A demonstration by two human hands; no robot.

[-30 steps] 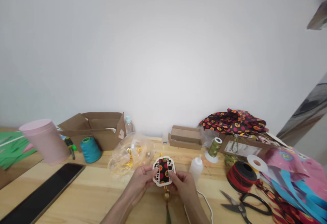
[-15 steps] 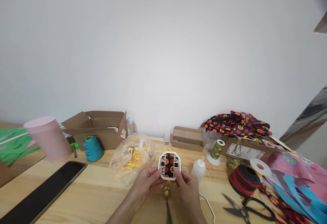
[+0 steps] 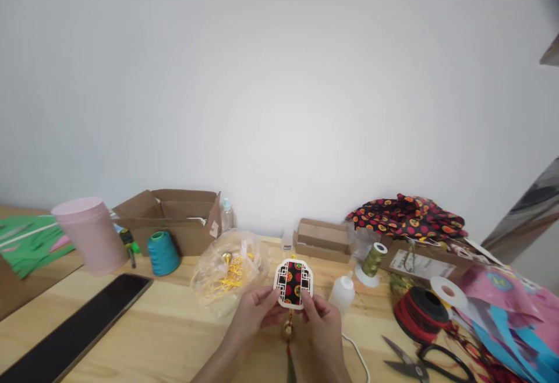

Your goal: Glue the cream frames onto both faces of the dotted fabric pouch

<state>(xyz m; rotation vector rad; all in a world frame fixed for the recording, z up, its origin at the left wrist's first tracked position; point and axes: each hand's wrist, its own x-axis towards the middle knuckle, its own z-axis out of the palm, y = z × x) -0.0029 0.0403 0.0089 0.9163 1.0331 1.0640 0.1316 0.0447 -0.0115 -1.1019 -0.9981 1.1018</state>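
Observation:
Between my two hands is a pendant with a pale lattice frame and a black patterned fabric panel with red and orange motifs. My left hand pinches its lower left edge, thumb on the front. On the lower right edge, my right hand grips it the same way. Below the frame hangs a gold bell, and under that a red and green tassel. A yellow loop shows at the pendant's top. Just right of it stands a white squeeze bottle.
To the left lie a clear bag of yellow cords, a teal thread cone, a black phone-like slab and a pink canister. At right are open scissors, a red cord spool and cardboard boxes along the wall.
The view has shifted slightly, so everything appears a little further right. Both hands keep the same hold on the pendant.

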